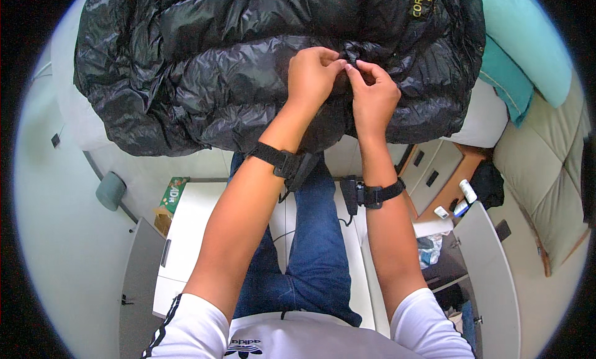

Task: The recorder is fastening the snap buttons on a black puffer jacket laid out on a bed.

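Note:
A shiny black puffer jacket [248, 79] with quilted ridges is spread over a pale surface in front of me, with yellow lettering near its top edge. My left hand [309, 76] pinches a small part of it right of the middle, thumb and fingers closed together. Close beside it, my right hand [375, 98] pinches the same spot with thumb and index finger, the two thumbs nearly touching. A small dark gathered piece [351, 53] of the jacket shows at the fingertips. Whether it is a zipper end or only folded cloth cannot be made out.
Teal pillows [506, 73] lie at the upper right, beside a beige quilted panel [540, 148]. A wooden drawer unit [444, 179] and an open cabinet door [493, 266] stand at the right, with small white bottles between. A green box [172, 194] sits at the left near white cabinets.

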Demonstrator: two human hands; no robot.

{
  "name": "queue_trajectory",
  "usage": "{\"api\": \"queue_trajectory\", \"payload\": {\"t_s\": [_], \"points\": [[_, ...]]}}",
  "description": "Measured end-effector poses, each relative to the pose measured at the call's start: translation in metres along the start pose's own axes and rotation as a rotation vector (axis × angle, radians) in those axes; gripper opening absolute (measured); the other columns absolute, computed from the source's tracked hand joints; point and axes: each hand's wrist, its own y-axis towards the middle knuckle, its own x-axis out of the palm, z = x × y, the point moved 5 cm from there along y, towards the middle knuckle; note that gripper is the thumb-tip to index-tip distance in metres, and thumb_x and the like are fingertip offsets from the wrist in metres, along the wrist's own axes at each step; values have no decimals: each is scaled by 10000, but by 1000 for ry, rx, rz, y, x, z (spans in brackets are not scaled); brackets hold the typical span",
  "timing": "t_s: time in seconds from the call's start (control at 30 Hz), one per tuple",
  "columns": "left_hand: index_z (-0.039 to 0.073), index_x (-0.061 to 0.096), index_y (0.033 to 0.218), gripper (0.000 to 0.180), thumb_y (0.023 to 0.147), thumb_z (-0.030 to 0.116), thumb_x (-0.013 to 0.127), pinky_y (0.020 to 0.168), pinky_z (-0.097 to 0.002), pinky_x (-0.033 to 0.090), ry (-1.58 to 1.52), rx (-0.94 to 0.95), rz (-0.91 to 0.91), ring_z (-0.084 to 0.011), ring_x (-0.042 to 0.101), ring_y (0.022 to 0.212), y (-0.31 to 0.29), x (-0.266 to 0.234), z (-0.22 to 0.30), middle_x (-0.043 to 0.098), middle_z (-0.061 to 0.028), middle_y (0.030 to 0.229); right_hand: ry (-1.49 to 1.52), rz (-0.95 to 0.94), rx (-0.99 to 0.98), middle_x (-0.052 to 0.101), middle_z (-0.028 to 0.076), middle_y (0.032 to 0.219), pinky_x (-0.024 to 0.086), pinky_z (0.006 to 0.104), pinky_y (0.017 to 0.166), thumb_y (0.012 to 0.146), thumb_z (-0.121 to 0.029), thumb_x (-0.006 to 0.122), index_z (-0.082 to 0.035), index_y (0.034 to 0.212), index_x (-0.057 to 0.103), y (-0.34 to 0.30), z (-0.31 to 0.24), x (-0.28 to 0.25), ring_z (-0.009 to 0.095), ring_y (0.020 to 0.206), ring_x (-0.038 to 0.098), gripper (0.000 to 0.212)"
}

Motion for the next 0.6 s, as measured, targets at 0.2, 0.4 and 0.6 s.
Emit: {"api": "queue_trajectory", "payload": {"t_s": [0.2,0.4,0.6], "points": [[-29,759,969,267,795,169,803,749,-343,571,-184,-23,-90,-252,751,793,-4,-2,-6,756,-180,869,326,-7,169,745,148,833,526,306,700,826,-110,785,18,1002,758,4,30,7,174,707,687,219],[-32,745,990,260,845,176,797,668,-288,538,-180,34,-86,-129,690,721,-17,-11,3,756,-101,836,-19,-43,95,759,116,849,531,284,720,850,-102,765,27,1020,756,2,15,0,131,732,681,213],[7,746,936,207,816,173,779,681,-329,558,60,101,52,-205,722,703,-16,-4,14,737,-138,798,176,-6,86,752,95,825,522,280,688,839,-125,780,32,994,754,-3,8,-4,117,710,663,222]]}}
